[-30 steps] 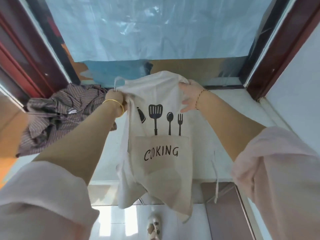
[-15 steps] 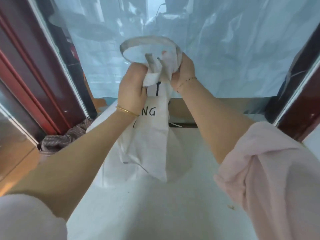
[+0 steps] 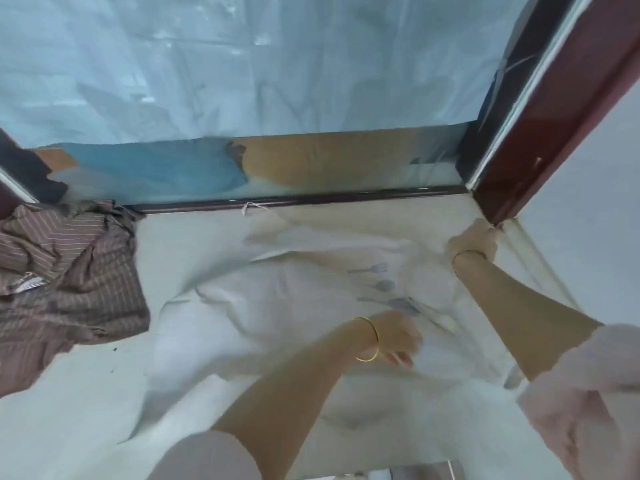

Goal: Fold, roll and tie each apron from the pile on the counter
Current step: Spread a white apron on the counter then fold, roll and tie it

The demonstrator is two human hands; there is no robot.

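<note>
Though blur hides both grips, your left hand [image 3: 394, 337], five o'clock, and right hand [image 3: 472, 242], two o'clock, touch the apron [image 3: 277, 306], seemingly limp and light; take its corners.

The pale counter [image 3: 86, 393] carries a cream apron [image 3: 277, 306], spread creased from its middle towards the far right corner, a utensil print showing faintly on it. A crumpled pile of brown striped cloth [image 3: 69, 271] lies at the far left edge, just beside the apron
</note>
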